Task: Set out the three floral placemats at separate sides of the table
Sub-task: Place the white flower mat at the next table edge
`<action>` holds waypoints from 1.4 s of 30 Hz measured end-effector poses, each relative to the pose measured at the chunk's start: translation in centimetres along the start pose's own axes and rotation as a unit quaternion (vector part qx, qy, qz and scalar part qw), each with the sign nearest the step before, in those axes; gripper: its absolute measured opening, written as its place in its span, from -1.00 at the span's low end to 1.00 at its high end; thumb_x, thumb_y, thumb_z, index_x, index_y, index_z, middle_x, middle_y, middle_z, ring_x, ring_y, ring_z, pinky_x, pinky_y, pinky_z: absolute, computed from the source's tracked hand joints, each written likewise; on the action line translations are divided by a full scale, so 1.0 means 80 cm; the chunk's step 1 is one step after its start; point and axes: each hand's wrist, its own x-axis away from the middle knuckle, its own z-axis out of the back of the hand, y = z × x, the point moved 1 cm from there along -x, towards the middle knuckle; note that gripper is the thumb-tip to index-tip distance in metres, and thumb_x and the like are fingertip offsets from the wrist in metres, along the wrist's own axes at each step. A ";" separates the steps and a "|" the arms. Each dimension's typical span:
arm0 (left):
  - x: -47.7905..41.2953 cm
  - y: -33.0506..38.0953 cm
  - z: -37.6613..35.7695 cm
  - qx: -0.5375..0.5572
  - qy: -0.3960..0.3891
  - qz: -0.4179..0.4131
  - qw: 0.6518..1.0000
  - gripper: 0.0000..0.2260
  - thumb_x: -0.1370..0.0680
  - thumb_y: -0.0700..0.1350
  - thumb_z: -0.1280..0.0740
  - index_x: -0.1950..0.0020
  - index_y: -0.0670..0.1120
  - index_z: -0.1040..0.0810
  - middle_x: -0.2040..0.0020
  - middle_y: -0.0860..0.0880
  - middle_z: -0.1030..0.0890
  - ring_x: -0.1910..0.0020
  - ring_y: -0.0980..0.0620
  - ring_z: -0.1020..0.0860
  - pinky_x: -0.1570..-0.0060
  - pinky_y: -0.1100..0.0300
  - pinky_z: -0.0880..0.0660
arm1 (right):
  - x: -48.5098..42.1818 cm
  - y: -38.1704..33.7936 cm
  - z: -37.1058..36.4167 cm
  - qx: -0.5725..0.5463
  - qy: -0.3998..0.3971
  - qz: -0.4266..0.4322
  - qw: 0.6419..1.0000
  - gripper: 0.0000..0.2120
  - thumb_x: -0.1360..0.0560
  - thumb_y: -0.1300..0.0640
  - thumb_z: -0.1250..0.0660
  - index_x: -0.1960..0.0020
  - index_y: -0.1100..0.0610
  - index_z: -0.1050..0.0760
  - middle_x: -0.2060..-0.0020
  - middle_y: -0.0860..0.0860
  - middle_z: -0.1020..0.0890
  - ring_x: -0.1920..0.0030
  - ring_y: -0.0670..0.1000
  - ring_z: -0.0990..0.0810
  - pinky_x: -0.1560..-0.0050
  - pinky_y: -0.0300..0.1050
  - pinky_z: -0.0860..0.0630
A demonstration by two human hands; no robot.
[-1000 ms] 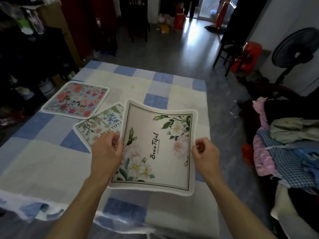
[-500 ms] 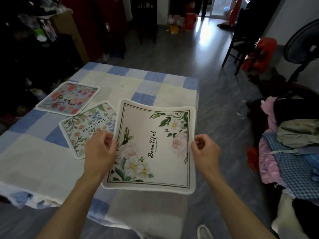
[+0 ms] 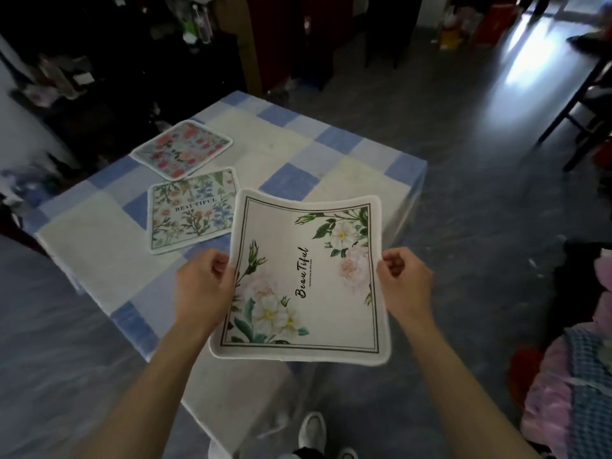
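Observation:
I hold a cream placemat with white flowers [image 3: 308, 279] in the air over the table's near right corner. My left hand [image 3: 202, 286] pinches its left edge and my right hand [image 3: 405, 281] pinches its right edge. A second placemat with green and blue flowers [image 3: 192, 208] lies flat on the table just left of the held one. The third placemat, covered in pink and red flowers [image 3: 182, 149], lies beyond it near the table's left side. The table [image 3: 298, 144] wears a blue and cream checked cloth.
A heap of clothes [image 3: 576, 376] lies at the right. A dark chair [image 3: 586, 104] stands on the grey floor at the far right. Dark cluttered shelves [image 3: 109, 61] rise behind the table on the left. My white shoes [image 3: 311, 429] show below the mat.
The view has swung round the table's right corner, so the table now lies to my left. Both hands keep the same grip on the cream placemat, which sits further right of the table.

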 end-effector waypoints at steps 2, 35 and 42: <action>-0.010 0.002 -0.008 -0.009 0.022 0.004 1.000 -0.94 -0.47 -0.21 -0.41 0.18 -0.09 -0.57 0.27 -0.02 -0.60 0.34 0.04 -0.51 0.31 0.20 -0.36 | -0.021 -0.005 -0.009 0.010 -0.008 0.024 1.000 -0.90 -0.45 0.32 -0.36 0.10 0.17 -0.60 0.27 0.06 -0.65 0.25 0.06 -0.62 0.17 -0.08 -0.58; -0.040 0.155 -0.173 -0.095 0.159 0.267 0.946 -0.87 -0.47 -0.19 -0.41 0.21 -0.02 -0.49 0.30 0.06 -0.52 0.34 0.14 -0.46 0.34 0.26 -0.35 | -0.357 0.012 -0.041 0.031 -0.284 0.202 0.937 -0.97 -0.54 0.19 -0.35 0.07 0.09 -0.51 0.23 -0.06 -0.59 0.25 -0.19 -0.55 0.28 -0.40 -0.37; -0.041 0.110 -0.170 -0.053 0.177 0.318 0.930 -0.84 -0.45 -0.18 -0.42 0.25 0.00 -0.48 0.33 0.09 -0.53 0.35 0.13 -0.50 0.38 0.27 -0.37 | -0.363 -0.018 -0.091 0.051 -0.318 0.248 0.914 -0.94 -0.54 0.23 -0.35 0.06 0.09 -0.53 0.23 -0.08 -0.59 0.24 -0.20 -0.56 0.31 -0.44 -0.38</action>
